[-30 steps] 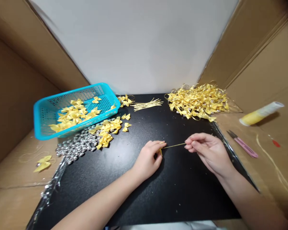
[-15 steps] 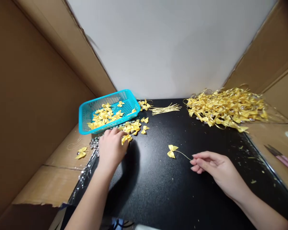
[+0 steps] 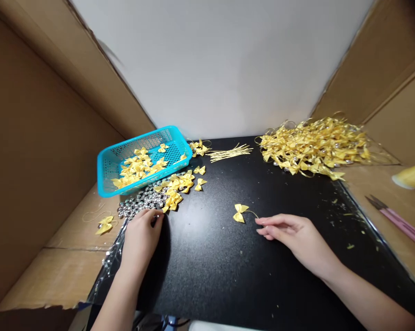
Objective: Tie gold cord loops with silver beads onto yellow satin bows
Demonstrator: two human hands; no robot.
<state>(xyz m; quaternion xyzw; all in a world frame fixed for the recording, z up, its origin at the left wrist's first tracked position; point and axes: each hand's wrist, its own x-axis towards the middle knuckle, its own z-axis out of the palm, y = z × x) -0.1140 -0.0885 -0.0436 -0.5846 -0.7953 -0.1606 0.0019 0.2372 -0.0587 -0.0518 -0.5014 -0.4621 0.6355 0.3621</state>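
My right hand (image 3: pixel 290 234) pinches a thin gold cord (image 3: pixel 251 213) between thumb and fingers. At the cord's other end a yellow ribbon bow (image 3: pixel 240 213) lies over the black tabletop. My left hand (image 3: pixel 141 234) is at the near edge of a heap of silvery beads (image 3: pixel 143 200), thumb and forefinger closed together. Whether a bead is between those fingertips is hidden. Just beyond its fingertips lies a pile of loose yellow bows (image 3: pixel 173 201), touching the beads.
A turquoise basket (image 3: pixel 102 172) with yellow bows stands behind the beads. Cut gold cords (image 3: pixel 231 152) lie at the back. Finished-looking corded bows (image 3: pixel 314 147) are heaped at back right. Pink-handled scissors (image 3: pixel 402 226) and a yellow spool (image 3: pixel 412 177) lie right; cardboard walls (image 3: pixel 38 115) flank the table.
My left hand has drawn back from the yellow bows toward me, onto the near edge of the beads, uncovering more of them. My right hand still holds the cord. The view has shifted slightly.
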